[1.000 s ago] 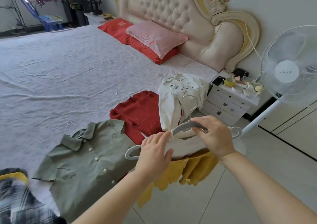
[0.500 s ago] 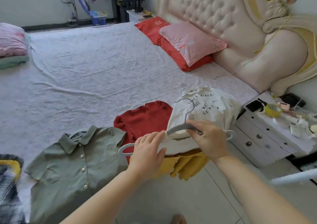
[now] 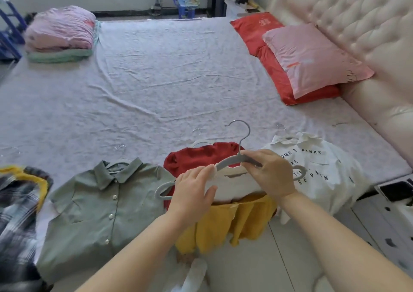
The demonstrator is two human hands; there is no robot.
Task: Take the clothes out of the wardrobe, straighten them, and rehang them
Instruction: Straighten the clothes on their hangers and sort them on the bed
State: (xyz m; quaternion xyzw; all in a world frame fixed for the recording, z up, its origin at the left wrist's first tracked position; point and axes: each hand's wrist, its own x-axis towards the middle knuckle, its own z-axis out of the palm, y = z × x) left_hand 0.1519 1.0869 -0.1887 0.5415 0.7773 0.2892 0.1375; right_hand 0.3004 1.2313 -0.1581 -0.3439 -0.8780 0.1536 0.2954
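Observation:
I hold a grey hanger (image 3: pixel 228 163) over the bed's near edge; a white and yellow garment (image 3: pixel 225 222) hangs from it. My right hand (image 3: pixel 270 173) grips the hanger just below its hook. My left hand (image 3: pixel 192 191) lies on the garment's white top at the hanger's left arm, fingers fairly straight. On the bed (image 3: pixel 156 85), side by side and each on a hanger, lie a green button shirt (image 3: pixel 98 209), a red top (image 3: pixel 194 157) and a white printed shirt (image 3: pixel 317 168). A plaid garment with yellow trim (image 3: pixel 17 202) lies at the far left.
Folded pink and green bedding (image 3: pixel 60 34) sits at the bed's far left corner. Red and pink pillows (image 3: pixel 308 59) lean against the padded headboard (image 3: pixel 357 23). A white nightstand (image 3: pixel 388 215) stands at the right, with tiled floor (image 3: pixel 257 265) beneath me.
The view has swung left, so the fan has left the frame and the folded bedding has come in. Both hands have stayed on the hanger, which now sits over the red top.

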